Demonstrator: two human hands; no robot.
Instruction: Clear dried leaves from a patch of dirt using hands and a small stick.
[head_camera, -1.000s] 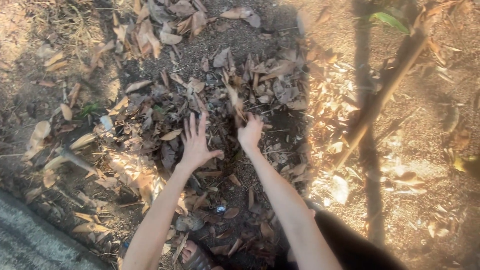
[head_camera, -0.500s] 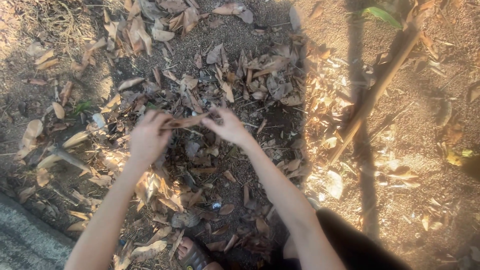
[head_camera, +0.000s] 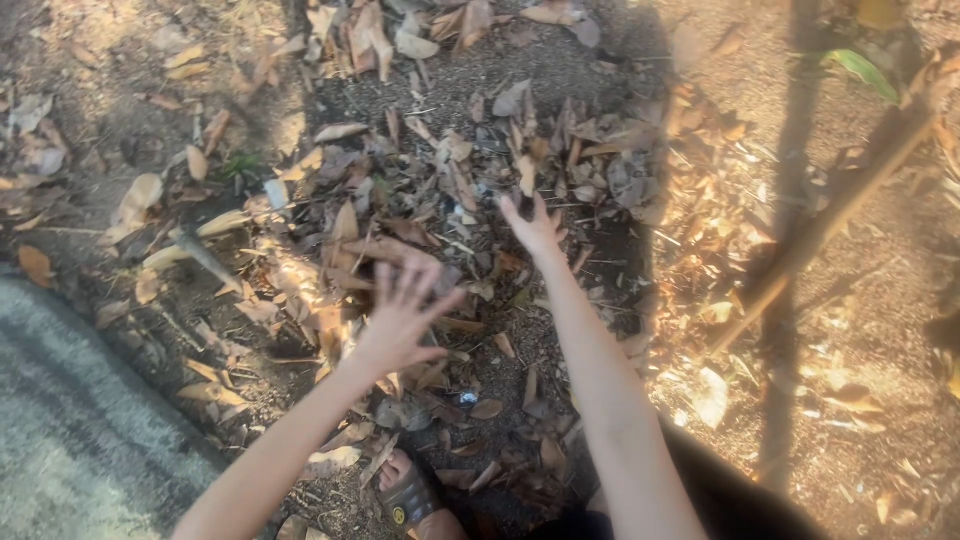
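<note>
Hands (head_camera: 400, 318) now apart, fingers (head_camera: 432, 300) splayed, leaf gone.

dry leaves (head_camera: 440, 200) underhand — slanting stick (head_camera: 830, 215) rightward

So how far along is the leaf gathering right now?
Done: dry leaves lie heaped on the soil ahead. In hand: nothing; the left hand and right hand are both open with fingers spread above the heap. Left: loose leaves lie scattered near the grey paving, and more near the stick.

One head-worn camera looks steeply down from above at the ground (head_camera: 120, 120), close enough that both forearms reach in from the near edge toward the far leaf litter (head_camera: 450, 190).
</note>
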